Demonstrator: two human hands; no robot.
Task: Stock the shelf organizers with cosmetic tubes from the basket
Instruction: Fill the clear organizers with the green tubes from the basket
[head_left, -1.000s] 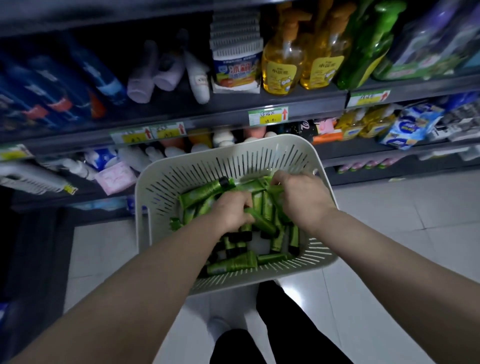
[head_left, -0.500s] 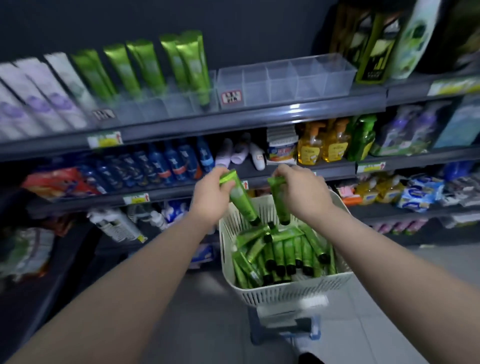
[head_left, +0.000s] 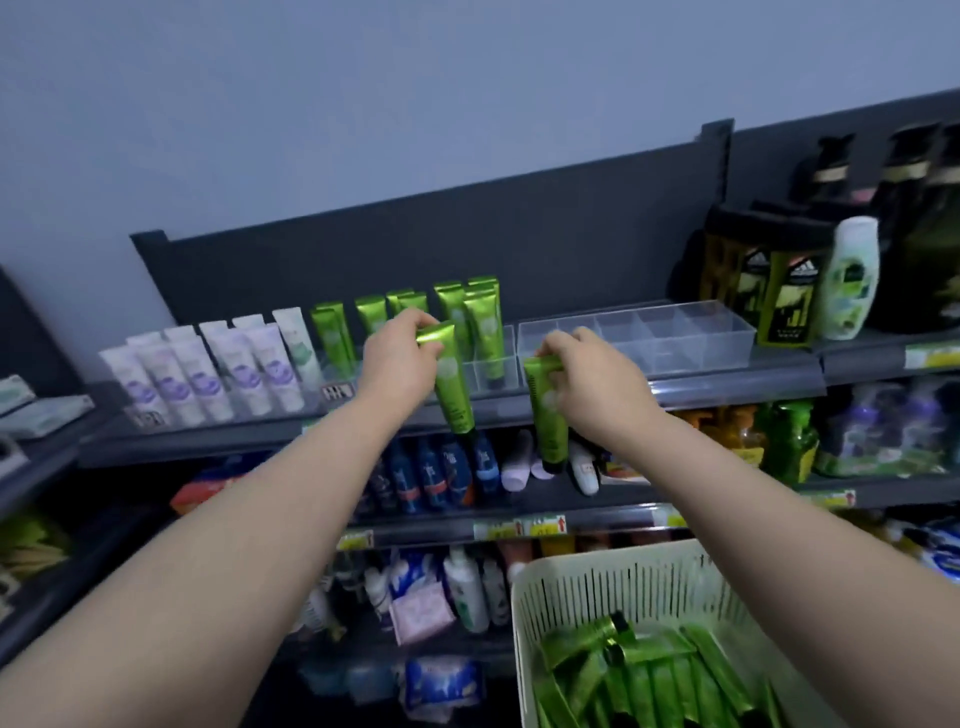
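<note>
Tubes at clear organizer (head_left: 675, 340), frame centre.
My left hand (head_left: 400, 358) pinches left tube (head_left: 453, 387), right hand (head_left: 592, 387) pinches right tube (head_left: 546, 415), at the crimp; caps hang below rim, I risk snag or drop.

The dark grey metal top shelf (head_left: 727, 383) before me carries white-and-lilac plastic tubes (head_left: 234, 369) at my left, then shiny green plastic tubes (head_left: 483, 322) standing cap-down, a clear plastic compartment tray (head_left: 675, 338), black-and-gold boxes (head_left: 769, 291) and a white plastic bottle (head_left: 852, 280).

Pale purple tubes (head_left: 208, 374), a white bottle (head_left: 852, 278) and black-and-gold boxes (head_left: 779, 291) line the top shelf (head_left: 727, 382).
</note>
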